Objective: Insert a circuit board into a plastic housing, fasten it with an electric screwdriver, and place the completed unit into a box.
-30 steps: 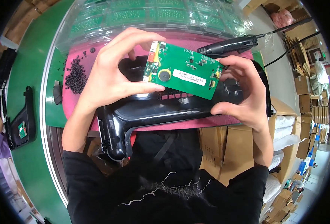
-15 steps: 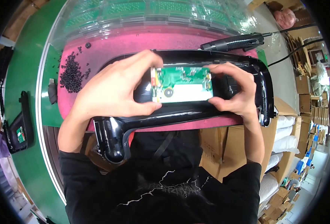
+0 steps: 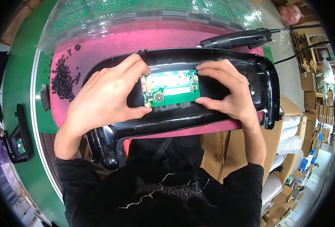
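A green circuit board point(image 3: 177, 99) lies level over the middle of a long black plastic housing point(image 3: 160, 122), between my two hands. My left hand point(image 3: 106, 92) grips the board's left end, thumb at the near corner and fingers at the far corner. At its right end, my right hand point(image 3: 230, 89) pinches the corners the same way. A round dark part shows on the board near its lower left, and pale connectors line both short ends. Whether the board rests on the housing or hovers just above it, I cannot tell.
The housing lies on a pink mat point(image 3: 144, 36). A pile of small black screws point(image 3: 62, 81) sits at left. A corded electric screwdriver point(image 3: 237, 39) lies behind the housing. Clear plastic trays point(image 3: 137, 13) with green boards stand at the back. Another person's purple sleeve point(image 3: 0, 147) shows far left.
The board has moved left and tilted so that its glare shifted, with both hands still gripping its ends. The housing and mat appear slightly further left in view.
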`<action>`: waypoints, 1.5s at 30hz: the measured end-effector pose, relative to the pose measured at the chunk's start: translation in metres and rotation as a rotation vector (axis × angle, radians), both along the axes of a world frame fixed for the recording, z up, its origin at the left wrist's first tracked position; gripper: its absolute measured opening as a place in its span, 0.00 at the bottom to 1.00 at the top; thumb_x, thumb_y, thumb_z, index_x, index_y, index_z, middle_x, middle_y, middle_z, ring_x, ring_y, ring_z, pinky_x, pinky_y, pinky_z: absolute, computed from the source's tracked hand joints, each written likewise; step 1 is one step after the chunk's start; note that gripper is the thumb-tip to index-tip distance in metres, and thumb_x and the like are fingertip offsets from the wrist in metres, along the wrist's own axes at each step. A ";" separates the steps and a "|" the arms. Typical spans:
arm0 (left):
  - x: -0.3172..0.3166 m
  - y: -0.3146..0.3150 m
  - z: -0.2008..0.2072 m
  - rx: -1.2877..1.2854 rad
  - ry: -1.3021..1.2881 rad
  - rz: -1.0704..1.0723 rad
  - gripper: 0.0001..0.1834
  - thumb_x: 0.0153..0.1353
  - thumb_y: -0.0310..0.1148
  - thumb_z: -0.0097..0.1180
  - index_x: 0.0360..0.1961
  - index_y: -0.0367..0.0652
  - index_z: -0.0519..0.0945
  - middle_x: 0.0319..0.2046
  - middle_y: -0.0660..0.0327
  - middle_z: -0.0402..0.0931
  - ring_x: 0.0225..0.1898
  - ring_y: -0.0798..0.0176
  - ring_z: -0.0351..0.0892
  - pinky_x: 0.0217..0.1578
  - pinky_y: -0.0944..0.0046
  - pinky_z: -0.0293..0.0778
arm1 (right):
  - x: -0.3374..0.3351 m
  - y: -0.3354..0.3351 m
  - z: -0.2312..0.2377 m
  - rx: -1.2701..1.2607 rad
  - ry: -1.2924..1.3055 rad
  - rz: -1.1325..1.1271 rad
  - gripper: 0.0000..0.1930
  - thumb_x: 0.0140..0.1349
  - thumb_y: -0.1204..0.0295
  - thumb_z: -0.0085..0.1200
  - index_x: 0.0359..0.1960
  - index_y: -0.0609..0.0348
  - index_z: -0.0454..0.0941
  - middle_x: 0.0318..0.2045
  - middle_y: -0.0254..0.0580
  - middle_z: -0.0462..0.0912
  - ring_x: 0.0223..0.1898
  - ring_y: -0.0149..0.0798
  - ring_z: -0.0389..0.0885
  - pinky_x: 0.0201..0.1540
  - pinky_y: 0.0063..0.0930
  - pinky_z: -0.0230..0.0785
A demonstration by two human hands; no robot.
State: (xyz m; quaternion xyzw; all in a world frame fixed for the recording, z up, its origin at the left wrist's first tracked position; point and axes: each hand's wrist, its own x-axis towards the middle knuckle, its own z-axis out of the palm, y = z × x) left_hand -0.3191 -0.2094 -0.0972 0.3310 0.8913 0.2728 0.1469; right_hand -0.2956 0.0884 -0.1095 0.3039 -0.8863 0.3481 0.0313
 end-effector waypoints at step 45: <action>-0.068 -0.122 -0.008 -0.217 0.188 0.668 0.08 0.54 0.27 0.62 0.35 0.34 0.83 0.34 0.43 0.82 0.42 0.41 0.83 0.44 0.48 0.78 | -0.055 0.099 0.027 -0.095 -0.045 -0.778 0.18 0.73 0.66 0.49 0.60 0.61 0.70 0.55 0.46 0.77 0.56 0.36 0.74 0.63 0.31 0.61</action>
